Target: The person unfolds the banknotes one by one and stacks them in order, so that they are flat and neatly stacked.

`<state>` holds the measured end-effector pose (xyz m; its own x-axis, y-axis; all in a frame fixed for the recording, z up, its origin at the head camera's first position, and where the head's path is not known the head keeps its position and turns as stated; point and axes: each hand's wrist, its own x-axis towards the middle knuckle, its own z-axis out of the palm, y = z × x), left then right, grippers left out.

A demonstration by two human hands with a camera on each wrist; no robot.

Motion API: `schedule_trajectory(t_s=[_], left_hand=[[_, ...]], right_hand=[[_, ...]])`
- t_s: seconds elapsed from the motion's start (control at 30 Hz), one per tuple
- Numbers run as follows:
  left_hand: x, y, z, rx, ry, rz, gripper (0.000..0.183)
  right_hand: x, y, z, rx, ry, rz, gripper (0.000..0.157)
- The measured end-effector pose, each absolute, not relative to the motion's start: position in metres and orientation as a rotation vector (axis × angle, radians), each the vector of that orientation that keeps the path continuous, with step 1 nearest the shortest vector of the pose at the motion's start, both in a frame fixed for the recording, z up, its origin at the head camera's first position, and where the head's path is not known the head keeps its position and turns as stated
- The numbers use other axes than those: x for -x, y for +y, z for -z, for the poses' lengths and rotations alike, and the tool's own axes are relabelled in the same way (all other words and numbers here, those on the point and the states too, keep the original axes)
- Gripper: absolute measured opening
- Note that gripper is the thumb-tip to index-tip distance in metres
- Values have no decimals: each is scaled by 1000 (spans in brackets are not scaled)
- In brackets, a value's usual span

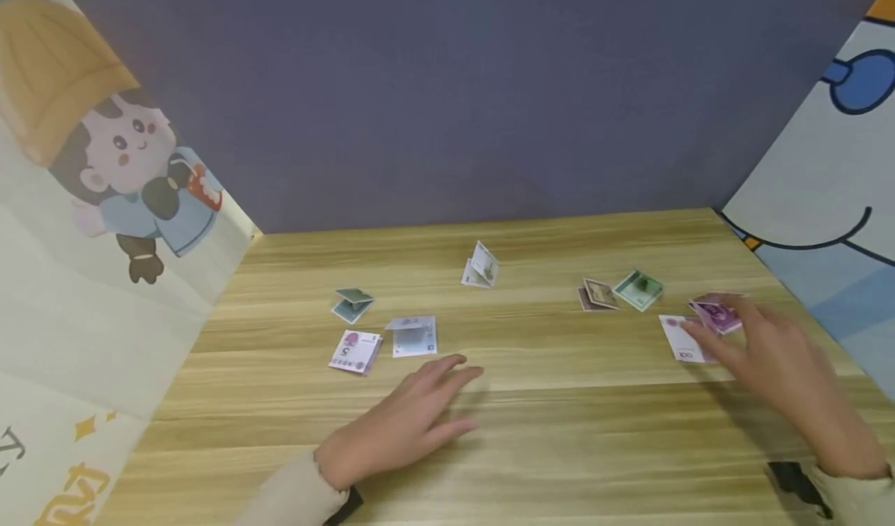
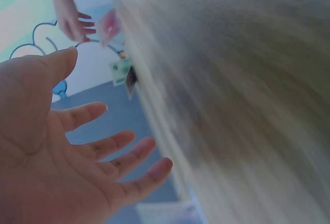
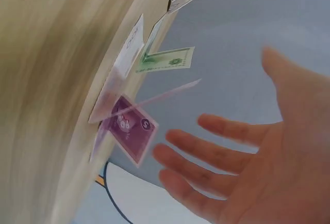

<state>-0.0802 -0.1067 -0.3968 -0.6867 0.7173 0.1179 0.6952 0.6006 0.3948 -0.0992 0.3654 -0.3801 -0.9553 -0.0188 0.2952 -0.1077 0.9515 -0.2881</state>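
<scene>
My right hand (image 1: 786, 363) hovers over the right end of the table. Near its fingers lie a folded purple banknote (image 1: 727, 316) and a folded white-and-pink banknote (image 1: 677, 338). In the right wrist view, the fingers (image 3: 211, 152) are spread and grip nothing, and the purple note (image 3: 135, 133) sits just beyond them. Lower in the head view, my left hand (image 1: 402, 421) is held above the wood with its palm empty. Nearest to it are a folded blue note (image 1: 417, 341) and a folded pale purple note with a 5 (image 1: 354, 350).
A dark green folded note (image 1: 353, 307) lies at the left and a whitish one (image 1: 482, 268) at the back middle. Brown (image 1: 601, 293) and green (image 1: 639, 289) notes stand right of centre. A dark panel (image 1: 475, 106) closes the back; printed panels flank both sides.
</scene>
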Motion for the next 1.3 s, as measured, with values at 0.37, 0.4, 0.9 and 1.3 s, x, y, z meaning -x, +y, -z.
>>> schedule_trajectory(t_s=[0.37,0.4,0.9,1.3], left_hand=[[119,-52,395,-1285,2440,-799,56],[122,-47,394,-1293,2423,-794,55],[157,29,390,-1334,2273,-799,53],[172,66,390,-1277,2224,-985,45]], right_hand=[[123,391,395,-32,-3088,-491,48],[125,392,399,-34,-3098,-496,49],[126,397,412,-121,-3139,-830,81],[117,370,401,-170,-2986,-1239,24]])
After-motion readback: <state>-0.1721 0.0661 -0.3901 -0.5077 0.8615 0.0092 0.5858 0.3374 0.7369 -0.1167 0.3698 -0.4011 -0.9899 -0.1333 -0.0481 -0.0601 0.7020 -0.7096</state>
